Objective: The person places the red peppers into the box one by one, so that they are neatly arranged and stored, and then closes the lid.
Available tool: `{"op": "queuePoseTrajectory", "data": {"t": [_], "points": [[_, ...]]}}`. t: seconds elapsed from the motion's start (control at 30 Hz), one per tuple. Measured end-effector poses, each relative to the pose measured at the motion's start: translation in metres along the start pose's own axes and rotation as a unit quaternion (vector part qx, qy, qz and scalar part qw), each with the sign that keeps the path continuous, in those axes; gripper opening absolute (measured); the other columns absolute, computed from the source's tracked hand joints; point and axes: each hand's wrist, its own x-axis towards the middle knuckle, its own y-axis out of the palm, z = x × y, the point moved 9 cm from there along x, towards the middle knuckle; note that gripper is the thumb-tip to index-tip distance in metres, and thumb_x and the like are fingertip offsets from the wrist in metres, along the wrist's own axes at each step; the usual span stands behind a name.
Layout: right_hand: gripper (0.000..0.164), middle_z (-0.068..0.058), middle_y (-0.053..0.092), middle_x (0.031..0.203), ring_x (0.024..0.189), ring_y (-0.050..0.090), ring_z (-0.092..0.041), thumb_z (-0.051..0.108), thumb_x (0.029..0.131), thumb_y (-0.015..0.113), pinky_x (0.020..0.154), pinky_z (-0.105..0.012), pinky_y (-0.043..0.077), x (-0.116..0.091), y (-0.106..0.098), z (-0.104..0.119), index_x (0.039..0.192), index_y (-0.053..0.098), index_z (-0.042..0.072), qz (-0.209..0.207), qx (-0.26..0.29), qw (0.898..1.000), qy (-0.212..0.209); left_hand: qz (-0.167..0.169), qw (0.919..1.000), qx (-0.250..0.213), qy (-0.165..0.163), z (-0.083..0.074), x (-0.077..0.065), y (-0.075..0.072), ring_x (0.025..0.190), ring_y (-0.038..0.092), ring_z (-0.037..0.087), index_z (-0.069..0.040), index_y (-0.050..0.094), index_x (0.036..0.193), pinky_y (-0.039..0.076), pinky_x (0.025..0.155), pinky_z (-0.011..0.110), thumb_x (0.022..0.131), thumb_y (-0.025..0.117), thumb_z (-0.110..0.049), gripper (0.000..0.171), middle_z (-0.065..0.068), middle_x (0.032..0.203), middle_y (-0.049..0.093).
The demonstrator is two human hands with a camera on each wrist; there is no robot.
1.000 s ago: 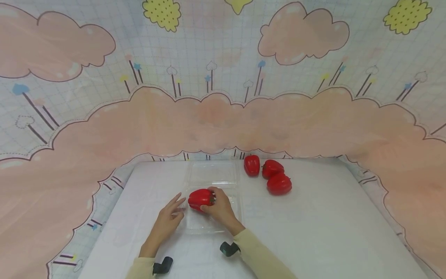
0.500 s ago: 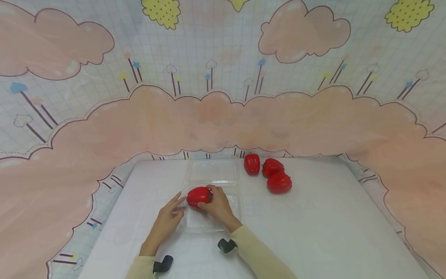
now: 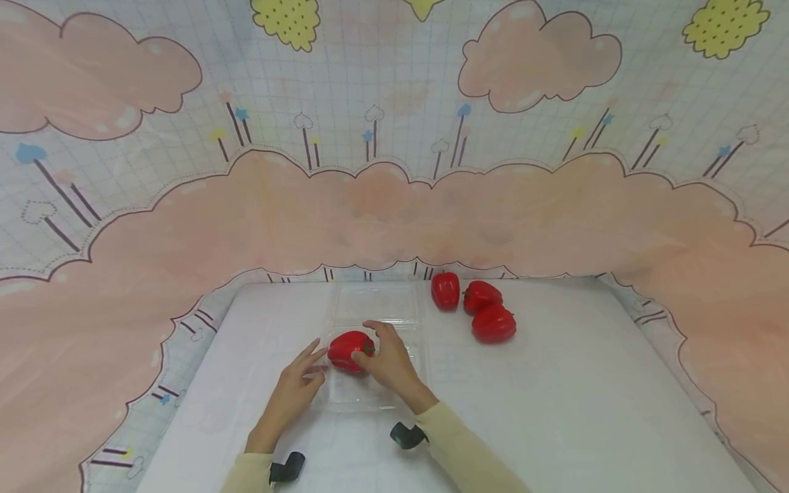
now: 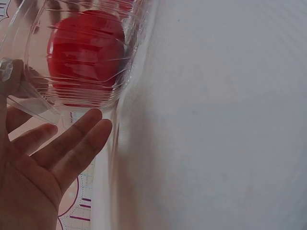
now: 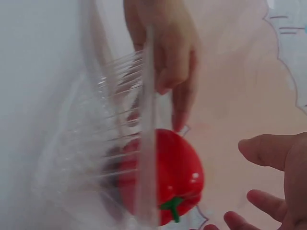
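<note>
Your right hand [image 3: 394, 363] is easing away from the red pepper [image 3: 348, 355], its fingers spreading apart and gripping nothing. The pepper is lying in the near half of the clear box [image 3: 360, 398], lower centre of the frame. Your left hand [image 3: 294, 389] is resting beside the box's left edge, fingers extended. You should be withdrawing gently, avoiding the stem [image 3: 369, 348]. That stem is pointing right, the long axis running roughly sideways.

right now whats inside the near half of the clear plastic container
One red bell pepper lies in that half of the clear container, its green stem toward the right hand. The floor beneath the pepper is covered and cannot be seen.
</note>
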Motion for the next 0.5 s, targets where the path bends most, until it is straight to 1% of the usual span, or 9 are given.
{"op": "queuePoseTrajectory", "data": {"t": [0.1, 0.2, 0.4, 0.5], "points": [[0.059, -0.007, 0.053, 0.14, 0.127, 0.053, -0.032, 0.024, 0.084, 0.076, 0.096, -0.045, 0.057, -0.005, -0.01, 0.01, 0.138, 0.052, 0.019, -0.001, 0.025, 1.0, -0.018, 0.002, 1.0, 0.003, -0.007, 0.001, 0.0, 0.0, 0.112, 0.068, 0.03, -0.012, 0.056, 0.139, 0.06, 0.088, 0.037, 0.089, 0.06, -0.004, 0.05, 0.007, 0.157, 0.04], [0.057, -0.007, 0.053, 0.14, 0.127, 0.053, -0.032, 0.024, 0.085, 0.075, 0.098, -0.045, 0.056, -0.011, -0.019, 0.019, 0.137, 0.052, 0.018, 0.005, 0.042, 0.998, -0.041, 0.004, 0.9999, 0.003, -0.011, 0.001, -0.001, 0.001, 0.112, 0.068, 0.03, -0.012, 0.056, 0.139, 0.06, 0.089, 0.038, 0.09, 0.06, -0.004, 0.05, 0.007, 0.157, 0.039], [0.054, -0.006, 0.054, 0.14, 0.127, 0.054, -0.029, 0.022, 0.087, 0.073, 0.099, -0.047, 0.054, -0.021, -0.036, 0.034, 0.136, 0.051, 0.017, 0.017, 0.06, 0.994, -0.09, -0.002, 1.0, 0.005, 0.0, -0.002, -0.001, 0.0, 0.111, 0.068, 0.03, -0.01, 0.057, 0.138, 0.06, 0.089, 0.039, 0.09, 0.06, -0.003, 0.049, 0.009, 0.156, 0.041], [0.053, -0.004, 0.053, 0.14, 0.129, 0.054, -0.028, 0.021, 0.088, 0.072, 0.101, -0.047, 0.054, -0.025, -0.043, 0.037, 0.137, 0.051, 0.018, 0.023, 0.067, 0.992, -0.101, -0.006, 1.0, 0.004, 0.006, -0.003, -0.002, -0.001, 0.11, 0.069, 0.03, -0.008, 0.057, 0.137, 0.06, 0.088, 0.039, 0.089, 0.059, -0.003, 0.049, 0.01, 0.156, 0.041]]}}
